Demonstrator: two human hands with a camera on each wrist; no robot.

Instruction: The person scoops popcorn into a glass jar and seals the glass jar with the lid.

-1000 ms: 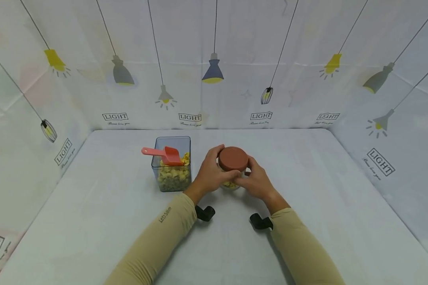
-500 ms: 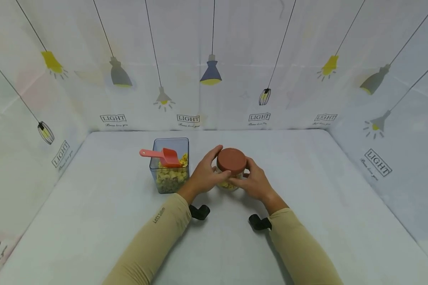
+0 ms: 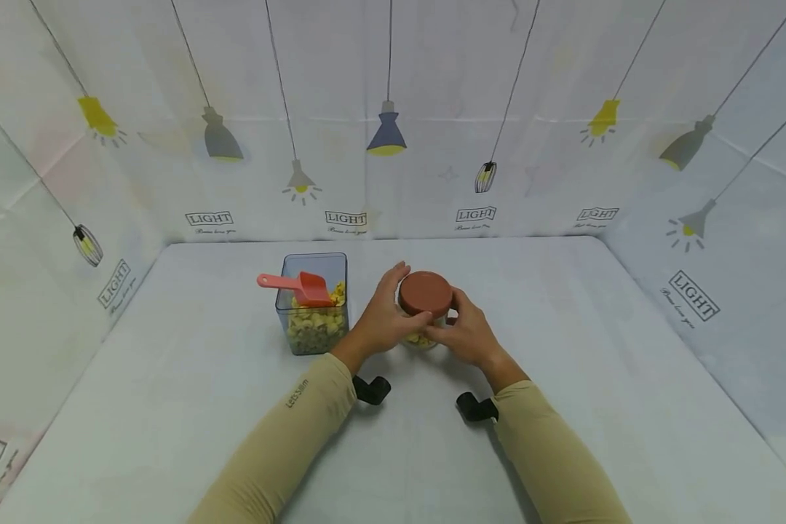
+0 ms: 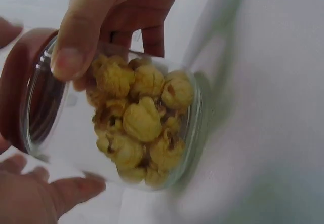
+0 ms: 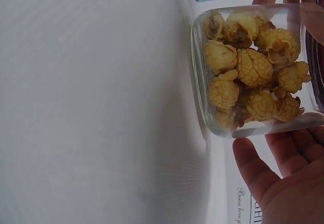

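Observation:
A clear jar (image 3: pixel 419 339) with popcorn inside stands upright between my hands, its brown lid (image 3: pixel 426 293) on top. My left hand (image 3: pixel 383 320) grips the lid from the left, with the thumb across the front. From the right, my right hand (image 3: pixel 466 331) holds the jar just below the lid. In the left wrist view the right thumb (image 4: pixel 71 57) presses the glass, while part of my left hand (image 4: pixel 30 193) shows at the lower left. Popcorn (image 5: pixel 253 69) fills much of the jar in the right wrist view, with my right hand (image 5: pixel 293 188) beneath it.
A bluish clear bin (image 3: pixel 314 262) of popcorn stands left of the jar. Across it lies a pink scoop (image 3: pixel 311 290), handle pointing left. White cloth covers the table (image 3: pixel 406 451), and a lamp-printed backdrop (image 3: pixel 432 131) rises behind and at both sides.
My left hand and its thumb have shifted slightly left around the lid, then back right. The right hand stays nearly still. The bin and scoop have not moved on the table.

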